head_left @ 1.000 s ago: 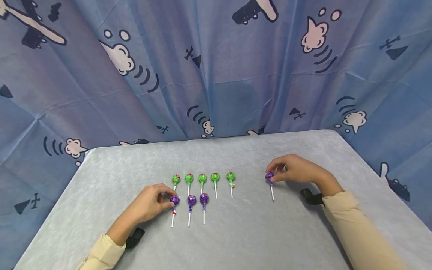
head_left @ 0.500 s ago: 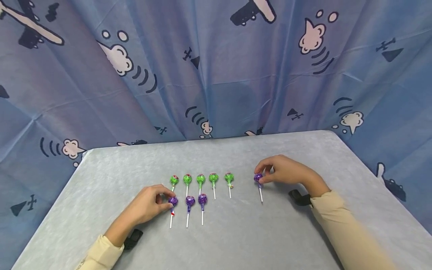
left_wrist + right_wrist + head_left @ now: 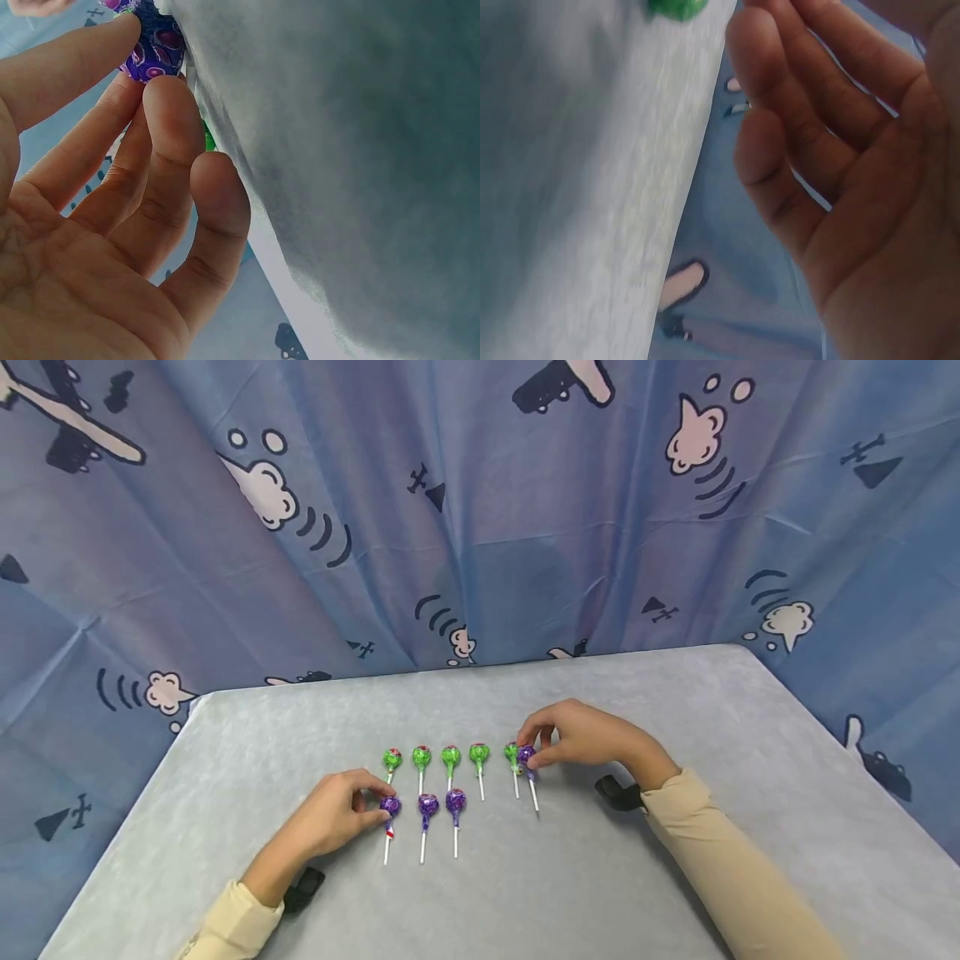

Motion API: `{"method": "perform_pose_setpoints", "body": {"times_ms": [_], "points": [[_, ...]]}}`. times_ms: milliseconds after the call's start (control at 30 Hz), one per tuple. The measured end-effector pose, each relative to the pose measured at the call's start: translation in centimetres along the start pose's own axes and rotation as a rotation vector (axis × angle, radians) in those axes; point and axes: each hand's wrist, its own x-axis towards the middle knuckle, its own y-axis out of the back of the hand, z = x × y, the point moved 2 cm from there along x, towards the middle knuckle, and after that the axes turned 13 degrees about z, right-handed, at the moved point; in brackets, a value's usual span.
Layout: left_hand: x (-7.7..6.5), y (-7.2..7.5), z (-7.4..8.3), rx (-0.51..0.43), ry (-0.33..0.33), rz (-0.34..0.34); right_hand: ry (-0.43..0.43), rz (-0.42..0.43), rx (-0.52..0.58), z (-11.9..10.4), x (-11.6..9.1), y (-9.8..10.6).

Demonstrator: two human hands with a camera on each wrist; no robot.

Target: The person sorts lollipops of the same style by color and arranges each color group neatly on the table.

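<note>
In the head view my left hand (image 3: 339, 812) pinches the head of the leftmost purple lollipop (image 3: 390, 807) in the front row, thumb on one side and fingers on the other. The left wrist view shows its purple wrapper (image 3: 159, 46) between thumb and fingertips. My right hand (image 3: 592, 739) grips another purple lollipop (image 3: 527, 755) by its head, the white stick pointing down toward the front. That lollipop overlaps the rightmost green lollipop (image 3: 512, 752) in the head view. Two more purple lollipops, one in the middle (image 3: 428, 806) and one to its right (image 3: 455, 802), lie in the front row.
Several green lollipops (image 3: 450, 757) form a row behind the purple ones, sticks toward the front. All lie on a table with a pale grey cloth (image 3: 300, 718). A blue patterned curtain (image 3: 480, 527) hangs behind the table's far edge.
My right hand has carried its purple lollipop leftward, from well right of the green row to beside its rightmost lollipop. My left hand has stayed on its lollipop.
</note>
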Motion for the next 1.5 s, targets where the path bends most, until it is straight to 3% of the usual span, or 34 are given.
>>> {"method": "perform_pose_setpoints", "body": {"times_ms": [367,967,1500], "points": [[0.3,-0.7,-0.1,-0.002,-0.015,-0.009,0.038,-0.051,0.018,-1.5,0.8,-2.3],[0.0,-0.1,-0.4,-0.004,-0.016,-0.009,0.081,-0.065,0.003,-3.0,1.7,-5.5],[-0.2,-0.1,-0.3,0.0,-0.012,0.003,0.09,-0.096,-0.004,-3.0,1.7,-6.2]]}}
